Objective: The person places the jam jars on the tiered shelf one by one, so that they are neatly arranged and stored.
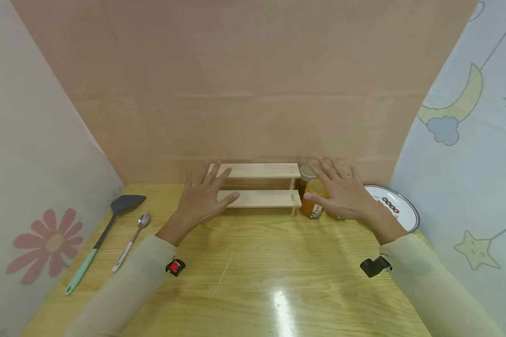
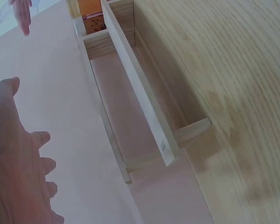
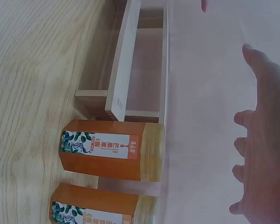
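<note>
Hovering with fingers spread wide and holding nothing, the left hand point(image 1: 202, 199) hangs over the left end of a small two-tier wooden rack point(image 1: 259, 189) at the back edge of the worktop point(image 1: 253, 271). The right hand point(image 1: 341, 192) is just as splayed and empty, poised above two amber jars point(image 1: 314, 199) that stand just beside the rack's right end. From the right wrist view the jars point(image 3: 111, 149) are straight-sided, filled with orange liquid, with printed paper labels and pale lids; a third, darker-lidded jar point(image 1: 307, 172) seems to sit behind them.

To take a jar well, I'd judge the right hand should come down round the body below the lid, since smooth walls may slip, and lift clear of its neighbour.

The rack is pale, unfinished wood in thin flat slats. The worktop is glossy grained timber. Near its left edge lie a spatula point(image 1: 105, 234) with a black blade and teal handle, and a metal spoon point(image 1: 131, 241); a round white plate point(image 1: 394, 206) rests at the right.
</note>
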`<state>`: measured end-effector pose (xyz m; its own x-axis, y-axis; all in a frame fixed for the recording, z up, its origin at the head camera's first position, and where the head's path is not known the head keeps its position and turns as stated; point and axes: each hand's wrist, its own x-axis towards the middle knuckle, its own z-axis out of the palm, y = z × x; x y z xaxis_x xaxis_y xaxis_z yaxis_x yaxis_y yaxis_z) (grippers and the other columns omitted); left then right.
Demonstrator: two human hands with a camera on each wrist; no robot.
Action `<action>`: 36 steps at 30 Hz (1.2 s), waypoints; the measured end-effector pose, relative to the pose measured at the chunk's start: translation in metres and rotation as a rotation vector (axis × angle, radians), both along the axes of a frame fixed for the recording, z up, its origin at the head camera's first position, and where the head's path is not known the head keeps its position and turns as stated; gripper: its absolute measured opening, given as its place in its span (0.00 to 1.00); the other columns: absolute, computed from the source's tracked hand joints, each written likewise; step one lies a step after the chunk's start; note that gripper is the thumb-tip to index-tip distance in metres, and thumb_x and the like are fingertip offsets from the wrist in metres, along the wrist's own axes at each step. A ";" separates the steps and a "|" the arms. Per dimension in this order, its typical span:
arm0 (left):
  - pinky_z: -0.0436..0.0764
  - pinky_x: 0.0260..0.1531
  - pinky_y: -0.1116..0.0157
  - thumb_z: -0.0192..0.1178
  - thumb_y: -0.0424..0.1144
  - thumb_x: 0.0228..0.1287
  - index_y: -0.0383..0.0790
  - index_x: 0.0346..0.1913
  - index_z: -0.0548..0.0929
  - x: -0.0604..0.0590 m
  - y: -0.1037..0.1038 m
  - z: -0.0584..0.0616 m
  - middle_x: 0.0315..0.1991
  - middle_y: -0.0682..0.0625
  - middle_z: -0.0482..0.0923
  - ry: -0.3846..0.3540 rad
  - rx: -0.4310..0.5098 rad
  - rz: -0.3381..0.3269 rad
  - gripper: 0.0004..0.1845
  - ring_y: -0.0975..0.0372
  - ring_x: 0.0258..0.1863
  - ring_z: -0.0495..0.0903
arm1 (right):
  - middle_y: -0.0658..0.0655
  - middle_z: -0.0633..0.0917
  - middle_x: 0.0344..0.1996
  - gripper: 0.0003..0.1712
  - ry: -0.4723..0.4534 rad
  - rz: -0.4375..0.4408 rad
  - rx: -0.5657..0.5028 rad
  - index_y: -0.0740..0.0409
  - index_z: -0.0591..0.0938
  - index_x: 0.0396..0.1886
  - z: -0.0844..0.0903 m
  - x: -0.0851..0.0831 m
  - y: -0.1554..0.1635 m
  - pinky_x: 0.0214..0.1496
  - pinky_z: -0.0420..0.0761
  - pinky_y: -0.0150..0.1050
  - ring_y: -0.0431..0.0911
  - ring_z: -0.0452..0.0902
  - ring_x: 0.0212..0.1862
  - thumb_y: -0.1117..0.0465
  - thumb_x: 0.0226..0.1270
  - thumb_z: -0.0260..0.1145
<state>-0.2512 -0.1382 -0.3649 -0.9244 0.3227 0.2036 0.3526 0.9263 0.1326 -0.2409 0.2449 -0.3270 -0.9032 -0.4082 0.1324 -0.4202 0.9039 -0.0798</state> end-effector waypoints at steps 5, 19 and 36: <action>0.30 0.79 0.35 0.35 0.76 0.73 0.61 0.85 0.47 -0.002 -0.001 0.000 0.86 0.52 0.34 -0.001 -0.004 -0.009 0.44 0.52 0.86 0.30 | 0.56 0.41 0.86 0.51 -0.005 0.003 0.000 0.39 0.40 0.86 0.001 0.001 0.001 0.77 0.30 0.77 0.65 0.37 0.85 0.27 0.75 0.48; 0.34 0.80 0.36 0.38 0.72 0.75 0.58 0.84 0.51 -0.005 -0.011 0.004 0.87 0.47 0.37 0.024 0.003 -0.029 0.42 0.48 0.86 0.35 | 0.57 0.43 0.86 0.50 -0.052 -0.008 -0.019 0.39 0.44 0.86 0.006 0.004 0.014 0.78 0.34 0.77 0.63 0.37 0.85 0.27 0.75 0.50; 0.56 0.76 0.34 0.51 0.54 0.80 0.43 0.75 0.69 -0.011 -0.024 -0.033 0.78 0.37 0.62 0.067 0.322 -0.005 0.29 0.41 0.78 0.60 | 0.66 0.54 0.83 0.47 -0.100 -0.082 -0.080 0.49 0.55 0.85 -0.011 0.006 0.064 0.72 0.53 0.79 0.71 0.51 0.80 0.32 0.77 0.53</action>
<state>-0.2621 -0.1624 -0.3983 -0.9042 0.2363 0.3558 0.3746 0.8390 0.3947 -0.2351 0.3085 -0.3380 -0.9433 -0.3247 0.0690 -0.3319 0.9238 -0.1910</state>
